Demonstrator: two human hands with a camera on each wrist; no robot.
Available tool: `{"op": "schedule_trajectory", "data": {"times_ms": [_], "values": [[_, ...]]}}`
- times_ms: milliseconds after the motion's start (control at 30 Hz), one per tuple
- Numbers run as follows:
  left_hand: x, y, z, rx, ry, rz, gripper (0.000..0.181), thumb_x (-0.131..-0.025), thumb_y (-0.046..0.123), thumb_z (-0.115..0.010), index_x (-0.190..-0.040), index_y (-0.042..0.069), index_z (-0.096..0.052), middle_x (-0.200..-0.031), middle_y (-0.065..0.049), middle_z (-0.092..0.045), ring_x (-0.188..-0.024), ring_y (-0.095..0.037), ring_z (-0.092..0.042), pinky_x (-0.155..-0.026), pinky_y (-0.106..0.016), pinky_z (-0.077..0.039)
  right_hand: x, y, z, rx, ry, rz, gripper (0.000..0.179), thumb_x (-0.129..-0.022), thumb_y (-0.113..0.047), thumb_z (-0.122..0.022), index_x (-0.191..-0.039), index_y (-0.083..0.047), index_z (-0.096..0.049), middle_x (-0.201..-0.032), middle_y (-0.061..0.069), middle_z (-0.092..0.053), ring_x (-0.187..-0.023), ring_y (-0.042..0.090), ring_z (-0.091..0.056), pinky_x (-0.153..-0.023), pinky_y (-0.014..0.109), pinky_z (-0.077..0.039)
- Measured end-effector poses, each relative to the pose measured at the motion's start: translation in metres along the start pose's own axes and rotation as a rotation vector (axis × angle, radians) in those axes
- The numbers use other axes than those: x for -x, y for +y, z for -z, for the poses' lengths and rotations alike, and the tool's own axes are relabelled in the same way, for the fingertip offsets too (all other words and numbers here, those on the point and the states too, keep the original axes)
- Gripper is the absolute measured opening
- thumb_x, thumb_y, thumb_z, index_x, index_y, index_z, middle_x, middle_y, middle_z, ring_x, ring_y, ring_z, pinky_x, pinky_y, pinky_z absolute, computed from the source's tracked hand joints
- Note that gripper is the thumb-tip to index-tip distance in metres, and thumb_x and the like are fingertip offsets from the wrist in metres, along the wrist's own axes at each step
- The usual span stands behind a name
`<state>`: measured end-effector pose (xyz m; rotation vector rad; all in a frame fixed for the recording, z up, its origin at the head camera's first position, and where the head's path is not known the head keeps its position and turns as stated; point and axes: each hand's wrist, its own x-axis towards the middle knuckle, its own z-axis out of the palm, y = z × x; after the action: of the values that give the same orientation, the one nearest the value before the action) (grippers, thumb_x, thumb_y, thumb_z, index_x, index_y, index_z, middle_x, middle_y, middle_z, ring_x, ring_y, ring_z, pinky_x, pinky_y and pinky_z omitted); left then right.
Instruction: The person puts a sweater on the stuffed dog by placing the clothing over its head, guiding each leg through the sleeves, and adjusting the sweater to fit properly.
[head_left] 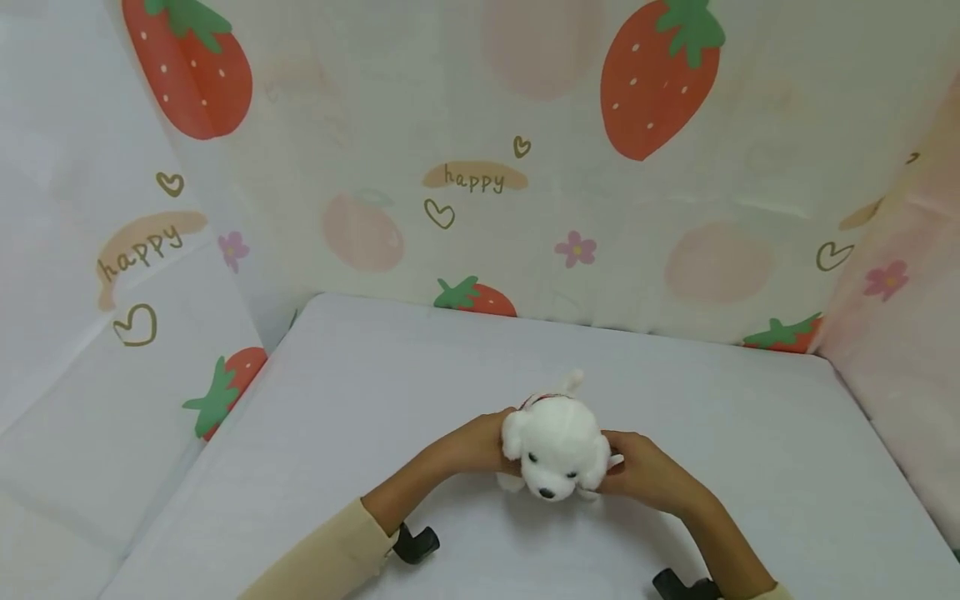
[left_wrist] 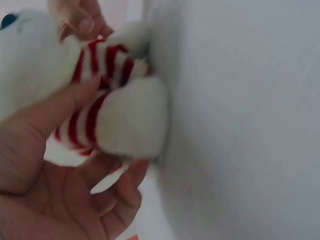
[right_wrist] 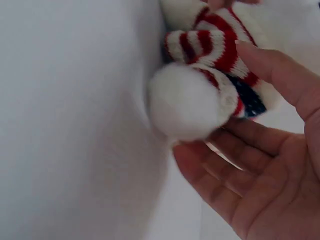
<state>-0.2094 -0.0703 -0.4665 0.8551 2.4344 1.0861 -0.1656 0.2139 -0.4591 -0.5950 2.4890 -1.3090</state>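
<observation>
A white plush dog point(head_left: 558, 450) faces the camera on the table, its floppy ears hanging and its tail raised behind. It wears a knitted red-and-white striped sweater point(left_wrist: 90, 117), with a dark blue patch visible in the right wrist view. My left hand point(head_left: 483, 444) grips one side of the dog, thumb on the sweater and fingers behind a front leg point(left_wrist: 134, 120). On the other side my right hand point(head_left: 645, 471) holds it likewise, thumb against the stripes and fingertips by the white paw point(right_wrist: 182, 102). In the head view the dog hides part of both hands' fingers.
White cloth covers the table point(head_left: 390, 358). Behind it and at both sides hang curtains point(head_left: 300, 150) printed with strawberries, flowers, hearts and "happy". Black wrist mounts point(head_left: 416, 546) sit below both forearms, near the beige sleeves point(head_left: 322, 554).
</observation>
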Motion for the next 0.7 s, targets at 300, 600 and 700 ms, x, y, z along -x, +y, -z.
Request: {"op": "schedule_trajectory", "data": {"times_ms": [300, 600, 700], "values": [[0.001, -0.001, -0.007, 0.003, 0.055, -0.08, 0.037, -0.079, 0.011, -0.086, -0.111, 0.004, -0.069, -0.106, -0.007, -0.072, -0.09, -0.007, -0.061, -0.079, -0.024, -0.049, -0.009, -0.003, -0.009, 0.118, 0.081, -0.009, 0.036, -0.08, -0.009, -0.08, -0.114, -0.003, -0.067, -0.101, 0.001, -0.071, -0.089, 0.016, -0.065, -0.071, 0.031, -0.054], [0.002, -0.001, -0.016, -0.018, 0.086, -0.079, 0.029, -0.083, 0.014, -0.081, -0.106, 0.003, -0.067, -0.101, -0.009, -0.071, -0.083, -0.006, -0.056, -0.073, -0.023, -0.048, -0.011, -0.007, -0.011, 0.026, -0.015, -0.028, 0.011, -0.082, -0.015, -0.072, -0.087, -0.006, -0.068, -0.077, -0.002, -0.06, -0.07, 0.014, -0.05, -0.063, 0.031, -0.045], [0.003, -0.002, -0.017, -0.042, 0.095, -0.072, 0.032, -0.081, 0.013, -0.083, -0.108, 0.003, -0.067, -0.103, -0.009, -0.071, -0.087, -0.011, -0.059, -0.077, -0.025, -0.049, -0.01, -0.007, -0.013, -0.008, -0.045, -0.046, 0.008, -0.079, -0.013, -0.07, -0.078, -0.007, -0.065, -0.068, -0.004, -0.05, -0.064, 0.012, -0.044, -0.056, 0.029, -0.039]]}}
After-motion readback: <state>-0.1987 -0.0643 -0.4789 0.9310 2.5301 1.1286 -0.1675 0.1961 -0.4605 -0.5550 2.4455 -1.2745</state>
